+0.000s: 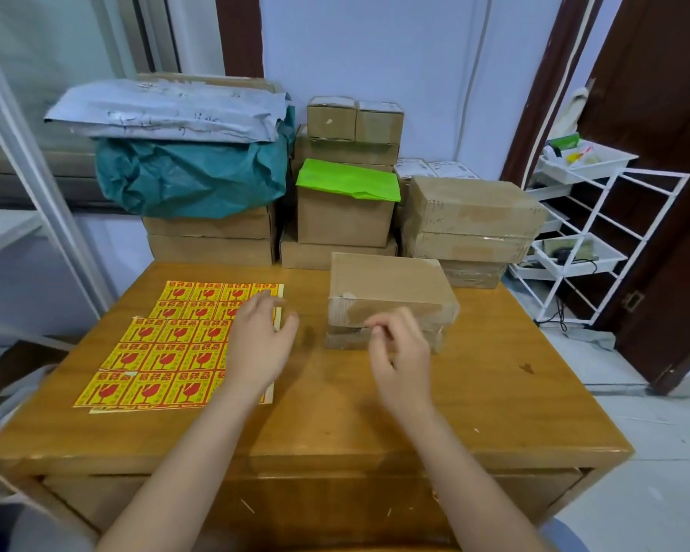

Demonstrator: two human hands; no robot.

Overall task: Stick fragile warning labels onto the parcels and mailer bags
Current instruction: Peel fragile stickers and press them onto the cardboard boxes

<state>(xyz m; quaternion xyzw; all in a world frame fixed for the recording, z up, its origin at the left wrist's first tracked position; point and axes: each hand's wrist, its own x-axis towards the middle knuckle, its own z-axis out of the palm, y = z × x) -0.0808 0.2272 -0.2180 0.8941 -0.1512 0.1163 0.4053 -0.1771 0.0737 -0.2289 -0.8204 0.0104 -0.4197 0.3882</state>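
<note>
- On the wooden table [494, 392], our label sheets [168, 344] lie left, handy beside the cardboard parcel [391, 288].
- Our left hand [257, 344] hovers over them, fingers relaxed, probably to peel.
- Our right hand [401, 352] hangs loosely curled, holding nothing, near the parcel.

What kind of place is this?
Probably a small home packing room: taped boxes and mailer bags stacked behind a desk, with label sheets laid out.
</note>
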